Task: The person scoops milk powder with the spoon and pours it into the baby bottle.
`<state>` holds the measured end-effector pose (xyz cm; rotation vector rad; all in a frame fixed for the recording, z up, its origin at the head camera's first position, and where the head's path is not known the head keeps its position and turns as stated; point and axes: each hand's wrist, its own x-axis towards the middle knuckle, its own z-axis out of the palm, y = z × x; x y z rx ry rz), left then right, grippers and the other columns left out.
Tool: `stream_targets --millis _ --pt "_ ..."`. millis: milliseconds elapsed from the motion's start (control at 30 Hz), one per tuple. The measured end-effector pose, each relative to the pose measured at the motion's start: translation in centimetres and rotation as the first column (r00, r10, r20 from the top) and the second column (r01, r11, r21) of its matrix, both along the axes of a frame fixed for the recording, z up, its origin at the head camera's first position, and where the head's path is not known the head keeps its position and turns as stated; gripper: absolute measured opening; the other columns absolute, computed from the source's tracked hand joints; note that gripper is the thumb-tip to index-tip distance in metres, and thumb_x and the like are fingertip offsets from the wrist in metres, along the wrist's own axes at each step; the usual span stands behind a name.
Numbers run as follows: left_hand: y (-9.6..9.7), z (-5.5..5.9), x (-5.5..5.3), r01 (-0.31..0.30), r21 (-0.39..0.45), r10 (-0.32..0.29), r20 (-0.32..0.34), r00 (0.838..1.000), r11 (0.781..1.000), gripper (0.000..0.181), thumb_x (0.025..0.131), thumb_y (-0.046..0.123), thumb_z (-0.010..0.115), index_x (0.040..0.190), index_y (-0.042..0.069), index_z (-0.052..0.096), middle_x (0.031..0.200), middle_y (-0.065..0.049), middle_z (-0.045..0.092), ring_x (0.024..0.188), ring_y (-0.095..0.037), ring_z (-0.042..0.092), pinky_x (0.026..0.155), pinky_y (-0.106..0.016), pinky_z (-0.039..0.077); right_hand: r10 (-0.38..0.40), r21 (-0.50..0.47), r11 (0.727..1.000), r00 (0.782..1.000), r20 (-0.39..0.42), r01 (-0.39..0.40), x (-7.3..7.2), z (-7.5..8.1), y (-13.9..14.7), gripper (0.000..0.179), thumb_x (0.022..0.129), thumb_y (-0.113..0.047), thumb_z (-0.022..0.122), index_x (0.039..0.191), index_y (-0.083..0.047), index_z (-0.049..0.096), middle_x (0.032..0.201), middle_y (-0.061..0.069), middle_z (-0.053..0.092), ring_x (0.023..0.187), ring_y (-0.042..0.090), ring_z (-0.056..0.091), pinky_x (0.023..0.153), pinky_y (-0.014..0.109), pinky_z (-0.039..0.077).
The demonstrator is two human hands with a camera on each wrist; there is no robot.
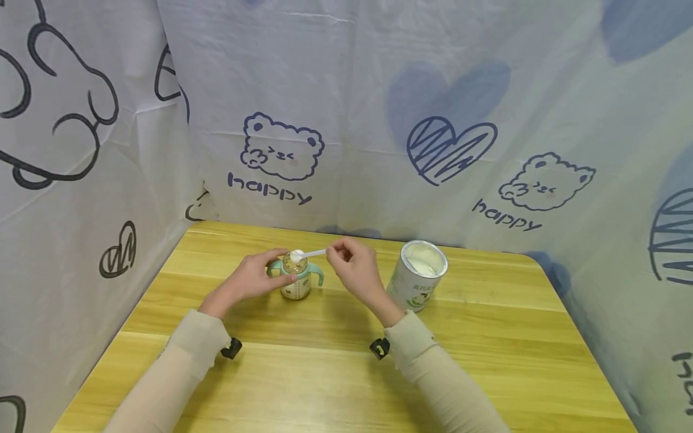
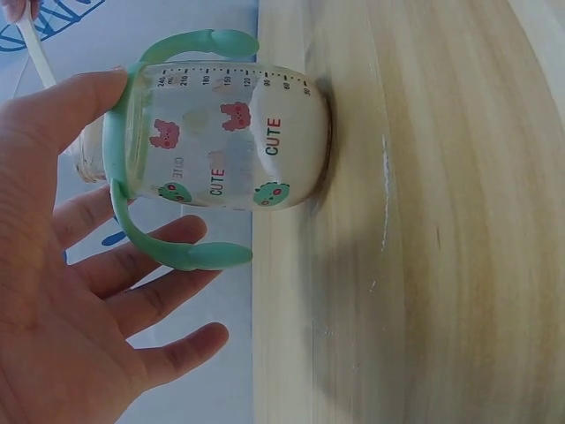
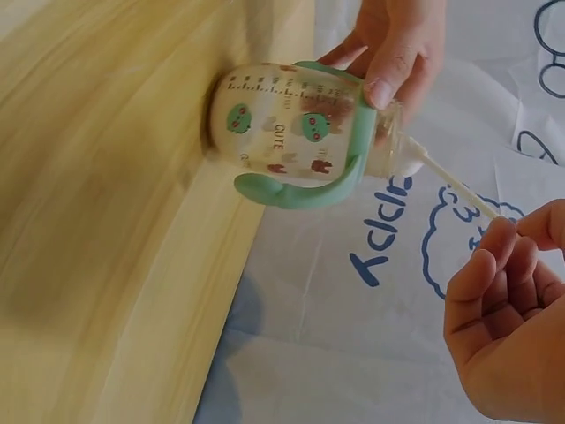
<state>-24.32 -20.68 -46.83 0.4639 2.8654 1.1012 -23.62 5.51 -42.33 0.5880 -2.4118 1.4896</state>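
Note:
A clear baby bottle [image 1: 295, 290] with green handles stands upright on the table, pale powder in its lower part. My left hand [image 1: 250, 278] grips its collar between thumb and fingers, as the left wrist view shows; the other fingers spread beside one handle [image 2: 207, 256]. My right hand [image 1: 354, 267] pinches the end of a white scoop [image 1: 314, 254] between thumb and fingertips. The scoop's bowl, heaped with white powder, is right at the bottle's open mouth [image 3: 395, 141]. To the right of my right hand stands an open can [image 1: 414, 282] with pale powder inside.
The wooden table [image 1: 303, 373] ends at a printed cloth [image 1: 357, 120] behind, with more cloth along both sides. Thin white specks of powder [image 2: 385, 194] lie on the wood near the bottle. Small black devices [image 1: 380, 347] sit at both wrists.

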Motion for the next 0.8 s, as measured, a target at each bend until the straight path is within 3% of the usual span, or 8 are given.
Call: stream_targets --millis 200,467,600,800 --pt "0.1 0.1 0.0 0.001 -0.004 -0.001 -0.003 1.0 1.0 0.077 0.092 0.055 0.077 0.153 0.014 0.055 0.142 -0.022 0.066 0.129 -0.041 0.064 0.109 -0.06 0.052 0.038 0.068 0.997 0.983 -0.177 -0.026 0.0 -0.3 0.0 0.01 0.099 -0.009 0.067 0.095 -0.004 0.075 0.071 0.004 0.061 0.061 0.012 0.049 0.057 0.021 0.04" --pt "0.1 0.2 0.1 -0.005 -0.014 0.006 0.02 1.0 1.0 0.079 0.092 0.057 0.076 0.154 0.013 0.053 0.144 -0.022 0.064 0.132 -0.042 0.062 0.112 -0.061 0.05 0.073 0.101 0.994 0.967 -0.244 -0.049 0.1 -0.6 0.2 0.009 0.099 -0.007 0.068 0.098 -0.003 0.076 0.075 0.005 0.062 0.063 0.01 0.049 0.056 0.019 0.041" --pt "0.2 0.3 0.1 -0.005 -0.016 0.006 0.03 1.0 1.0 0.08 0.092 0.057 0.076 0.155 0.013 0.052 0.146 -0.022 0.063 0.133 -0.042 0.061 0.112 -0.061 0.049 0.089 0.139 0.989 0.943 -0.322 -0.046 0.0 -0.9 0.3 0.008 0.098 -0.007 0.07 0.099 -0.003 0.077 0.075 0.006 0.062 0.063 0.01 0.05 0.056 0.02 0.042" --pt "0.2 0.3 0.0 -0.007 -0.019 0.008 0.028 1.0 1.0 0.08 0.092 0.056 0.076 0.155 0.014 0.052 0.148 -0.022 0.062 0.134 -0.043 0.06 0.113 -0.062 0.049 0.124 0.242 0.97 0.89 -0.44 -0.015 -0.1 -1.2 0.5 0.007 0.097 -0.008 0.071 0.098 -0.005 0.078 0.074 0.003 0.059 0.063 0.01 0.049 0.055 0.018 0.04"
